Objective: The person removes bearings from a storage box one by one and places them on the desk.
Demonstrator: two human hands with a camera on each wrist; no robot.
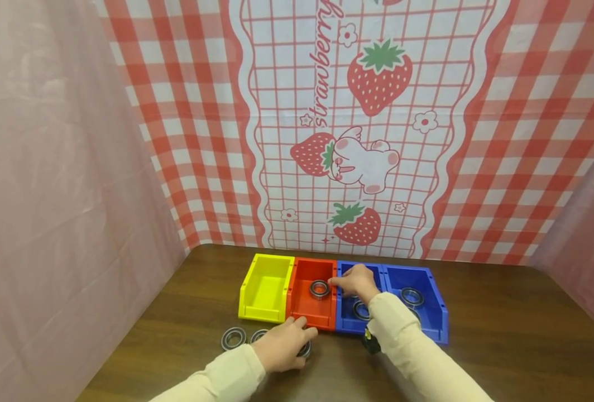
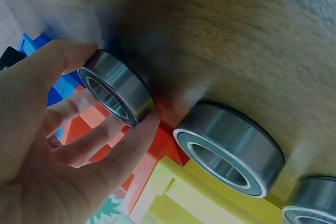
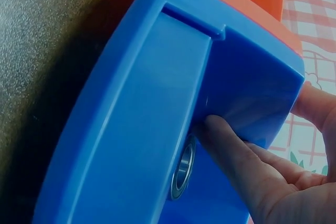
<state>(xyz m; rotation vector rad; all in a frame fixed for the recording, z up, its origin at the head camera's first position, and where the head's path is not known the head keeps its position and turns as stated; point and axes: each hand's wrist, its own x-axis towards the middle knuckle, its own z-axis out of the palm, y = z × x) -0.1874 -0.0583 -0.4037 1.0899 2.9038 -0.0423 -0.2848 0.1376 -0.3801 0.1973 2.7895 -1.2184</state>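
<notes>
My left hand (image 1: 283,345) is at the table in front of the red bin (image 1: 313,321). Its thumb and fingers grip a metal ball bearing (image 2: 123,90) by its outer rim. Beside it lie two more bearings, one (image 2: 231,148) nearer and another (image 1: 234,339) at the far left. My right hand (image 1: 359,281) is over the left blue bin (image 3: 123,114). Its fingers (image 3: 231,156) reach down inside with little bend, while the thumb stays by the wall shared with the red bin. A bearing (image 3: 184,169) lies under these fingers in the blue bin.
A yellow bin (image 1: 267,287) stands left of the red one, whose floor holds a bearing (image 1: 319,288). The right blue bin (image 1: 430,273) holds bearings (image 1: 412,297), partly behind the right sleeve. A checked strawberry cloth (image 1: 211,139) hangs behind the wooden table (image 1: 503,324).
</notes>
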